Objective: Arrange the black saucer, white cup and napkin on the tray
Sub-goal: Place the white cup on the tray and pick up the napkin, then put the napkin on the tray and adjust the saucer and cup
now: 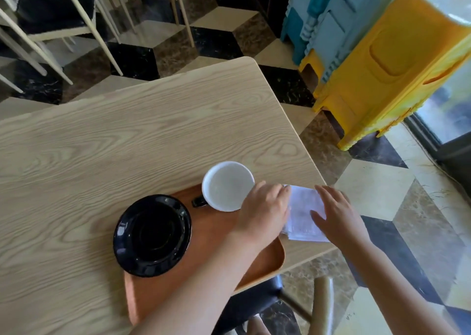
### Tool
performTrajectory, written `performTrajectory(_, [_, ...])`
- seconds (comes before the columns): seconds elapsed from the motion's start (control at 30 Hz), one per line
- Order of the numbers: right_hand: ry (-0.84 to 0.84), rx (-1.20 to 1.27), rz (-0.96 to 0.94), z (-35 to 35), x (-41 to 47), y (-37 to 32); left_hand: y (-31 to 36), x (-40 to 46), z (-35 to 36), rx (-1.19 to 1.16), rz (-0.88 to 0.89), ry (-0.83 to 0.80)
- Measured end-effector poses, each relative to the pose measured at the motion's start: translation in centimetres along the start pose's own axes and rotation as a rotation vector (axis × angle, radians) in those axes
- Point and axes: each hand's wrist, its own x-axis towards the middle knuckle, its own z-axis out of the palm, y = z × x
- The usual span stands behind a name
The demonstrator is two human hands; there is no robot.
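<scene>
A brown wooden tray (pixel 265 260) lies on the table near its front right corner. The black saucer (pixel 152 235) rests on the tray's left end, overhanging its edge. The white cup (pixel 227 185) with a black handle stands at the tray's far edge. A folded white napkin (pixel 302 213) lies on the table just right of the tray. My left hand (pixel 263 213) lies flat on the napkin's left side, beside the cup. My right hand (pixel 336 213) presses flat on the napkin's right side. Neither hand grips anything that I can see.
The light wooden table (pixel 127 143) stretches left and far. Its right edge is close beside the napkin. A dark chair seat (pixel 254 301) sits below the front edge. Yellow and blue plastic stools (pixel 382 62) are stacked at the right. More chairs (pixel 51 11) stand at the far left.
</scene>
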Motion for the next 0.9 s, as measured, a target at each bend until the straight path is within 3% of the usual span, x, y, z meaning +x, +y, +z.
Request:
performTrajectory(0.13, [0.002,-0.102,-0.037,0.7,0.0,1.4,1.1,2.4,2.8,0.244,0.028,-0.105])
performTrajectory(0.23, [0.008,-0.206,-0.073,1.5,-0.6,1.4,1.3,2.8,5.0,0.191,0.040,-0.305])
performTrajectory(0.37, [-0.028,-0.183,-0.048,2.6,-1.7,1.4,1.3,2.5,6.3,0.176,0.009,-0.399])
performTrajectory(0.5, [0.011,-0.115,-0.051,2.5,-1.3,1.7,1.5,2.7,6.1,0.093,-0.039,-0.364])
performTrajectory(0.73, [0.063,0.145,0.088,0.3,0.6,1.8,2.2,3.1,4.9,-0.034,-0.271,-0.282])
performTrajectory(0.9, [0.056,0.518,0.044,-1.7,0.0,2.2,2.7,0.6,3.0,-0.571,-0.511,-0.112])
